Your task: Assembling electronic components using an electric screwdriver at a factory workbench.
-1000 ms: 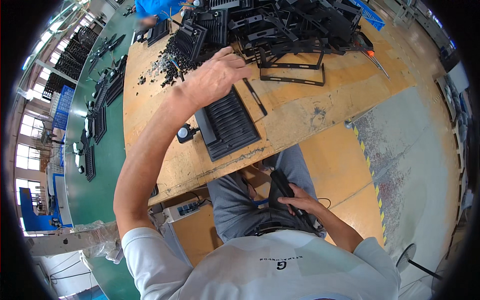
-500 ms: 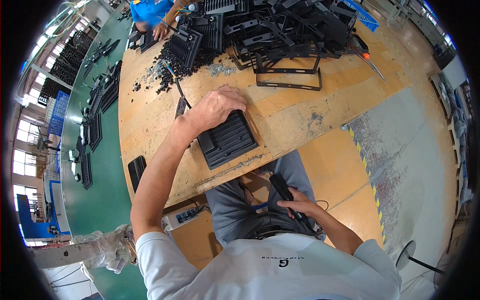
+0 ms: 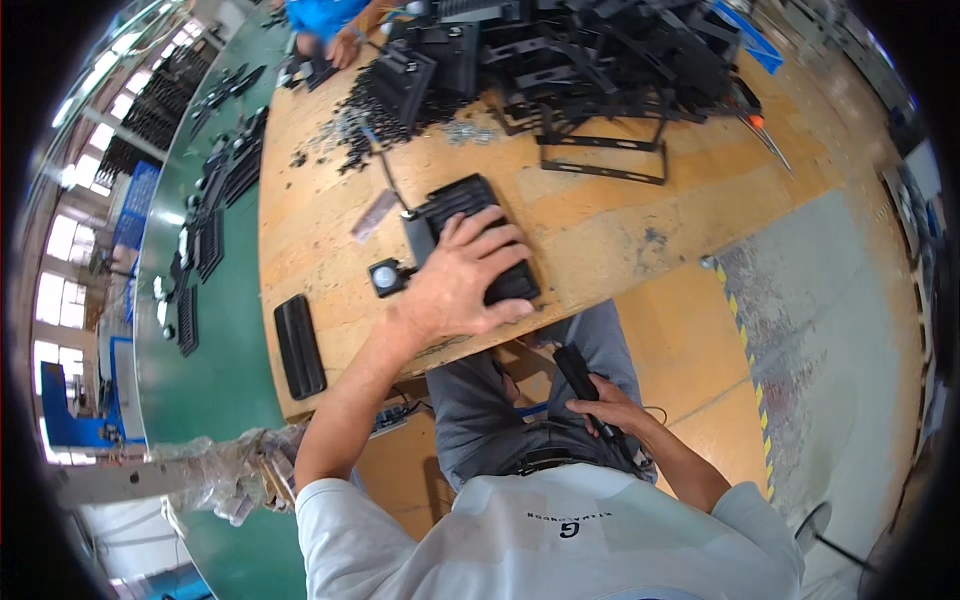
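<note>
On the near part of the wooden table lies a black ribbed lamp housing (image 3: 463,196), with a cable rising at its far left corner. A small black sensor head with a pale round lens (image 3: 386,278) sticks out on its left. My left hand (image 3: 465,270) rests on the housing, fingers spread over the ribs and thumb by its near edge; it covers much of the face. Below the table edge, over my lap, my right hand (image 3: 607,405) is wrapped round a black stick-shaped power screwdriver (image 3: 578,372). Its tip, close to the table's underside, is hard to make out.
Black brackets (image 3: 600,70) are heaped at the back, beside small black and silver fasteners (image 3: 375,125). An orange-handled screwdriver (image 3: 757,122) lies at right, a black oblong case (image 3: 300,347) at left. A co-worker's hand (image 3: 345,47) is at far left, near a green conveyor belt (image 3: 235,350).
My left hand has come from the far end of the housing back toward me and spread over its face, uncovering the far end and the sensor. The whole view has shifted slightly; my right hand keeps its grip.
</note>
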The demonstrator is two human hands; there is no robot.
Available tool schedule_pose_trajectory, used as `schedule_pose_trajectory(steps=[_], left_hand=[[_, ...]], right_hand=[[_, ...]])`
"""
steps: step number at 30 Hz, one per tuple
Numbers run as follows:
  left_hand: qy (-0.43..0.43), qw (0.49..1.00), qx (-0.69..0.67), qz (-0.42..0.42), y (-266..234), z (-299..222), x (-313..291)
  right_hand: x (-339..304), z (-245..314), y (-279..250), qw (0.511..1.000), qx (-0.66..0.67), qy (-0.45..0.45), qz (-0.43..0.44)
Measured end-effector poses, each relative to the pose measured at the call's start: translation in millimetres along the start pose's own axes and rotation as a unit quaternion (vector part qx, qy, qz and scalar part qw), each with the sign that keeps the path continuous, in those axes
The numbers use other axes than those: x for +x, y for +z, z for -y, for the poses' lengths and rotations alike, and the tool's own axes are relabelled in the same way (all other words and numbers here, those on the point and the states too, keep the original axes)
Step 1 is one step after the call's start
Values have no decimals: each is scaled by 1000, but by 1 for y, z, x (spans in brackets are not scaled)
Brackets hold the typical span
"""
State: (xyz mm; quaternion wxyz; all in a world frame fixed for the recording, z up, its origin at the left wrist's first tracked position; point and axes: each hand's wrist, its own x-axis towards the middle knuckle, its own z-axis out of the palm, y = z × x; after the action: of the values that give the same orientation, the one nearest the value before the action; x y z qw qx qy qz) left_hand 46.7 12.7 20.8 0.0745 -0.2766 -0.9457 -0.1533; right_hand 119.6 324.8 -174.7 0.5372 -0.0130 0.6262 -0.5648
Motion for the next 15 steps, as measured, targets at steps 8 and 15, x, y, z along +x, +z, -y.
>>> schedule_pose_trajectory(steps=[8,15], left_hand=[[-80,915,-82,-388,-28,21,-30],[-349,865,-35,-360,-18,184,-64]], right_hand=[[-9,2,-1,998,11,31,-47],[0,7,8,999,-14,40,-14]])
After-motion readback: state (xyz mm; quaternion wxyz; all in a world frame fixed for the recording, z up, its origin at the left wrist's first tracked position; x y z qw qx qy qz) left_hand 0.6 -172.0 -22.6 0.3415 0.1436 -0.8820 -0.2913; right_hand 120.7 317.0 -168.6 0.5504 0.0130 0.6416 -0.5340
